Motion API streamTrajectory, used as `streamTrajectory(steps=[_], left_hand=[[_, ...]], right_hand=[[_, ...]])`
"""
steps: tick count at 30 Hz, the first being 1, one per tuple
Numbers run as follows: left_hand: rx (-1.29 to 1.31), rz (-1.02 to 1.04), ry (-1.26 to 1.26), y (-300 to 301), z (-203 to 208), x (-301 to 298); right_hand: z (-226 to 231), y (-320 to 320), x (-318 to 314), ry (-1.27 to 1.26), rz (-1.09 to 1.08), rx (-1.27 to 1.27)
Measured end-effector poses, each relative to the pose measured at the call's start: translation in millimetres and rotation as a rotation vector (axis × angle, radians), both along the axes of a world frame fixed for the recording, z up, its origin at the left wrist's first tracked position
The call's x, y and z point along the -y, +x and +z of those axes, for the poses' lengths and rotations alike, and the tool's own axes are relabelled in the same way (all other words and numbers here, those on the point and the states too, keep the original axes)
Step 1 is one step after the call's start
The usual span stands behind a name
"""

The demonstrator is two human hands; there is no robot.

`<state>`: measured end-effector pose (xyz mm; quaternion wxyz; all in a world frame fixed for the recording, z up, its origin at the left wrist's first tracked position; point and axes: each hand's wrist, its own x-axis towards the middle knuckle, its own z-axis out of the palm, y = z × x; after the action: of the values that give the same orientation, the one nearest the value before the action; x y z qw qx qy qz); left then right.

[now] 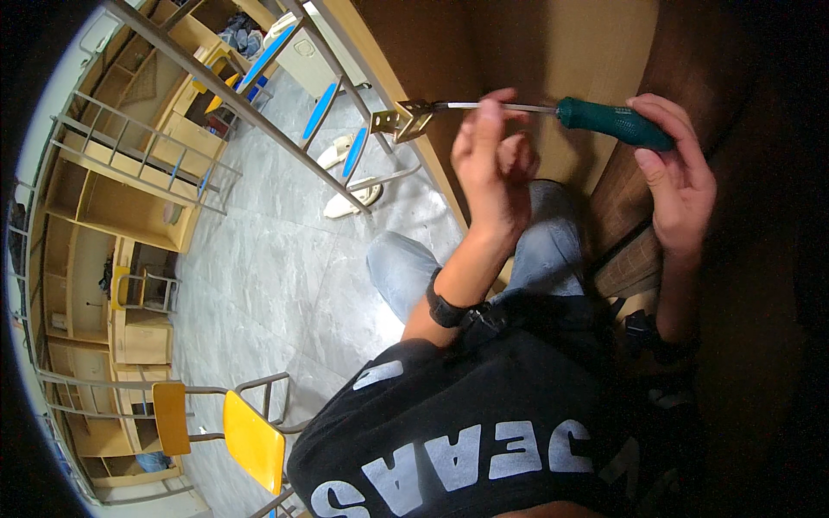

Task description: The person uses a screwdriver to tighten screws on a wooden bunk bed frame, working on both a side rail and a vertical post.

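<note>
My right hand (678, 177) is closed around the dark green handle of a screwdriver (609, 121), which lies nearly level and points left. The fingers of my left hand (494, 164) are curled, with the thumb and a fingertip on either side of the metal shaft. At the tip of the shaft, a bent metal bracket (413, 121) with holes sits at the edge of a wooden panel (432, 164). Any screw under the tip is too small to make out. A black band circles each wrist.
A metal ladder with blue treads (320, 112) stands just left of the panel. White shoes (354, 200) rest on the grey tiled floor (259, 285) near its foot. A yellow chair (255, 440) is at the lower left. Bunk beds and wooden desks (147, 341) line the far left.
</note>
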<state>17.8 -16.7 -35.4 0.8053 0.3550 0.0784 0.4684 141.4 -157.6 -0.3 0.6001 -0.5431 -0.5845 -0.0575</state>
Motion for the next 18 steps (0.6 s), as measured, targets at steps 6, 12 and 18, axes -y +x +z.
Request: streamTrajectory(steps=[6, 12, 18], left_hand=[[0.150, -0.054, -0.101, -22.1, 10.4, -6.6], [0.287, -0.158, -0.127, -29.8, 10.4, -7.2], [0.231, -0.161, -0.152, -32.9, 0.5, -16.0]], right_hand=[[-2.7, -9.7, -7.2, -0.006, 0.032, -0.197], [1.6, -16.5, -4.7, -0.090, -0.029, -0.156], [-6.8, -13.5, -2.1, -0.101, 0.008, -0.132]])
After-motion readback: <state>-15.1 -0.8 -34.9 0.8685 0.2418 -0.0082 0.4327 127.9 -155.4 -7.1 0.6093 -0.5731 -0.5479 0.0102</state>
